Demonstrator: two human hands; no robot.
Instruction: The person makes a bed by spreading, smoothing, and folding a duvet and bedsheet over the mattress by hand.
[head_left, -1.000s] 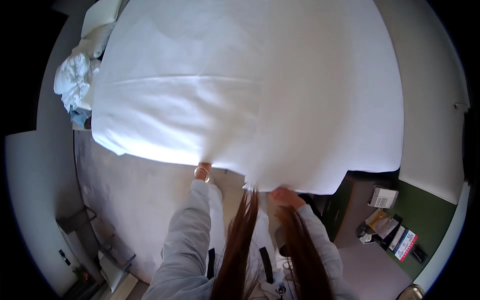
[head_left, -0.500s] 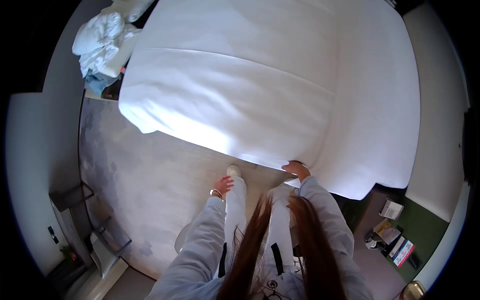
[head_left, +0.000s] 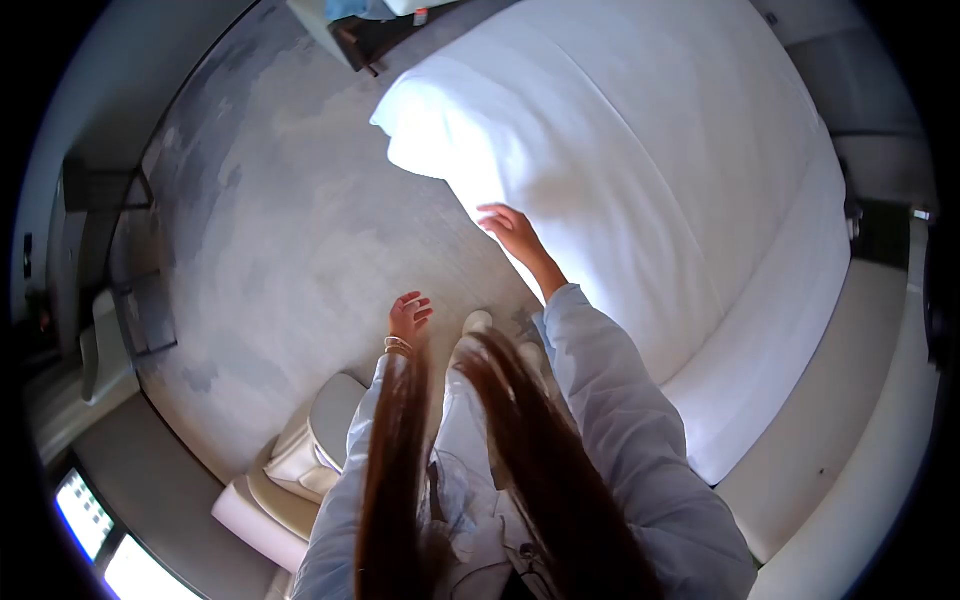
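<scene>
1. Head view: left hand over the floor, fingers parted, nothing held, apart from the white sheet.
2. Right hand nearer, at the sheet's edge; fingers loosely extended, no grasp seen, contact cannot be told.
3. White sheet spread to the right of the left hand; near edge and long crease slant from upper left to lower right.
</scene>
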